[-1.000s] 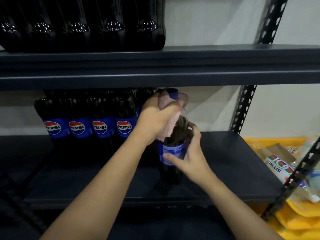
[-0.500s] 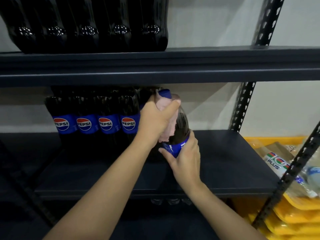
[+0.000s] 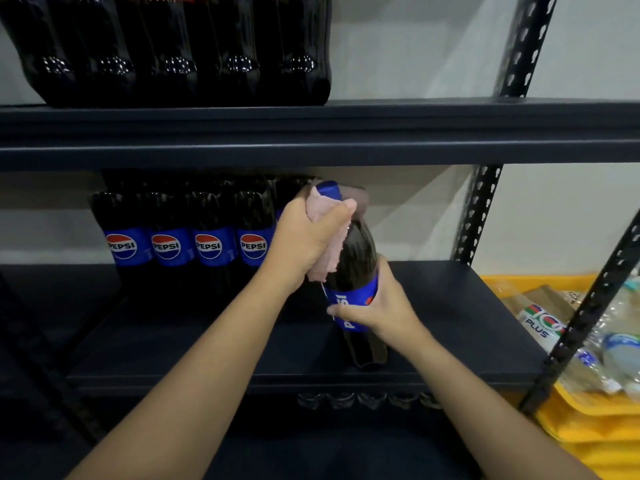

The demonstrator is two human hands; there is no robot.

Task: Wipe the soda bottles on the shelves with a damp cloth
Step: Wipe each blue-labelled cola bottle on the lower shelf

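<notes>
- Between the hands, the soda bottle (image 3: 356,268): left hand (image 3: 304,237) squeezes the pink cloth (image 3: 327,244) round its neck, right hand (image 3: 377,306) grips the label.
- Left of them, the bottle row (image 3: 187,244) seemingly awaits wiping.

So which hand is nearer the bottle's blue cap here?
Left. The left hand grips the pink cloth around the neck, just below the blue cap; the right hand holds the label lower down.

Four dark plastic cola bottles (image 3: 187,244) in a row on the middle shelf each show "PEPSI" on a blue label. The dark cola bottle with a blue cap (image 3: 356,258) reads "PEPSI" sideways. A clear packet (image 3: 543,323) in the yellow crates says "100 PLUS".
</notes>
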